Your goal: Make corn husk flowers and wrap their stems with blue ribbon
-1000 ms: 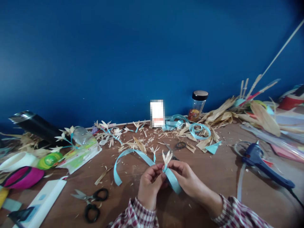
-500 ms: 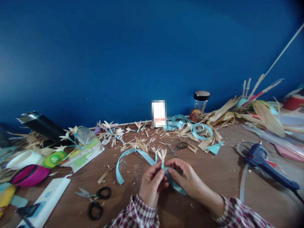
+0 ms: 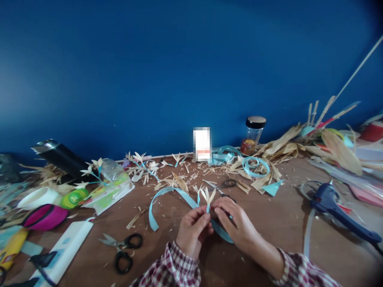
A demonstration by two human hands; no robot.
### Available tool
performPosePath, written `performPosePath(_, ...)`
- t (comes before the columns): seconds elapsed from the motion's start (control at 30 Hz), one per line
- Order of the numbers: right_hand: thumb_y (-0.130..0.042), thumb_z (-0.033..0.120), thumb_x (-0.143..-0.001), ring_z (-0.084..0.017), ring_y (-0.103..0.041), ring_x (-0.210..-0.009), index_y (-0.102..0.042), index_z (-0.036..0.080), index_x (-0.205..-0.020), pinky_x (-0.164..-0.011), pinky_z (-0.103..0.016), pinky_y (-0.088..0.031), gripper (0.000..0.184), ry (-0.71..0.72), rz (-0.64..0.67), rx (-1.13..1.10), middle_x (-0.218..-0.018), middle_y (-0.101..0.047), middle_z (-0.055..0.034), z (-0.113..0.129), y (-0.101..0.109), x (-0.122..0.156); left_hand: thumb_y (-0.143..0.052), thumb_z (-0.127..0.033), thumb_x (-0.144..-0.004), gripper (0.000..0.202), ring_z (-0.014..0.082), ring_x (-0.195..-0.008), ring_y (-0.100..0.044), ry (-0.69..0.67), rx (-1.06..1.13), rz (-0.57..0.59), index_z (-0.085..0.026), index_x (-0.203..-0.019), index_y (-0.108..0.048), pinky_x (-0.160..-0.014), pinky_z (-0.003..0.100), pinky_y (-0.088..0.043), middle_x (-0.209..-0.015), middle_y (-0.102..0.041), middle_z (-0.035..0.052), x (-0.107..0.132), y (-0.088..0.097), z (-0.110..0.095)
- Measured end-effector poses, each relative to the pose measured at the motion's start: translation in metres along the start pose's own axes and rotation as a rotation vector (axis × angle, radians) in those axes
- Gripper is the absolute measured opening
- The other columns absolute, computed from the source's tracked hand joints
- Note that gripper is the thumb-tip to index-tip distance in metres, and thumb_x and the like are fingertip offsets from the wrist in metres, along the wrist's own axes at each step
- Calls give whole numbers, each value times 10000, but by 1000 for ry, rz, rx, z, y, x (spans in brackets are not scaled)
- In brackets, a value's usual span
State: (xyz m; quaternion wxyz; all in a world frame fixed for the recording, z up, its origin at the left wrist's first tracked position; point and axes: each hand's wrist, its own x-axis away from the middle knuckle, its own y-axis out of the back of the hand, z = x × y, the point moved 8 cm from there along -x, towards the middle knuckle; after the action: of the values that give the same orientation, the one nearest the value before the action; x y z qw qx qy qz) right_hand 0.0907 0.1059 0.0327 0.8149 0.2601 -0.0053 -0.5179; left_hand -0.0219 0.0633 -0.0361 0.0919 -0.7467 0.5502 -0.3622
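Between my hands stands a small pale flower (image 3: 207,196) of dried husk, its stem bound in light blue. My left hand (image 3: 193,229) pinches that stem between thumb and fingers. Close beside it on the right, my right hand (image 3: 235,223) is closed, its fingertips at the flower's base. A bit of blue shows under its fingers, seemingly ribbon; the grip itself is partly hidden. The light blue ribbon (image 3: 176,192) curves over the table to the left and passes behind my hands. Just behind stands another small husk flower (image 3: 198,194).
Black-handled scissors (image 3: 123,247) lie open at front left; another pair (image 3: 221,189) lies beyond my hands. A blue glue gun (image 3: 338,211) rests right. Behind are a jar (image 3: 253,135), ribbon coils (image 3: 255,166) and dried husks (image 3: 281,141). A power strip (image 3: 64,249) lies left.
The view has shifted slightly, so things sit a little farther right. The flower's petals look more spread. My right thumb and fingers have shifted a little beside the stem; my left hand keeps its pinch.
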Motion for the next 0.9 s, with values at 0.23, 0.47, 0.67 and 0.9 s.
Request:
performPosePath(0.23,-505,335,-858,-176,-563,-729,-579,177,-779,-678,-268,-443,192,-90,17,-98,-764,-601,-44,-7,-5,0,-834,-324,-499,372,48,-427,-497,16,-57,54,-101,-746,-668,-424,163,-436,-514,-567,-21,1,-5,9)
performPosePath(0.47,-545,418,-820,-186,-598,-701,-604,178,-848,-641,-255,-484,248,-233,73,-344,-743,-627,-48,-25,-18,7,-840,-371,-460,436,64,-419,-499,11,-47,76,-92,-731,-644,-397,178,-423,-516,-570,-10,2,-7,11)
performPosePath(0.67,-650,466,-717,-199,-613,-655,-641,188,-817,-593,-255,-509,296,-333,68,-451,-698,-646,-48,-35,-20,9,-830,-429,-442,473,62,-401,-487,10,-47,112,-97,-710,-628,-380,184,-412,-515,-555,-17,2,-11,11)
performPosePath(0.9,-670,505,-669,-194,-589,-567,-651,190,-772,-540,-284,-519,332,-426,104,-509,-642,-619,-50,-38,-26,13,-791,-520,-446,517,57,-354,-477,60,-96,154,-90,-686,-633,-368,194,-397,-529,-579,11,4,-17,13)
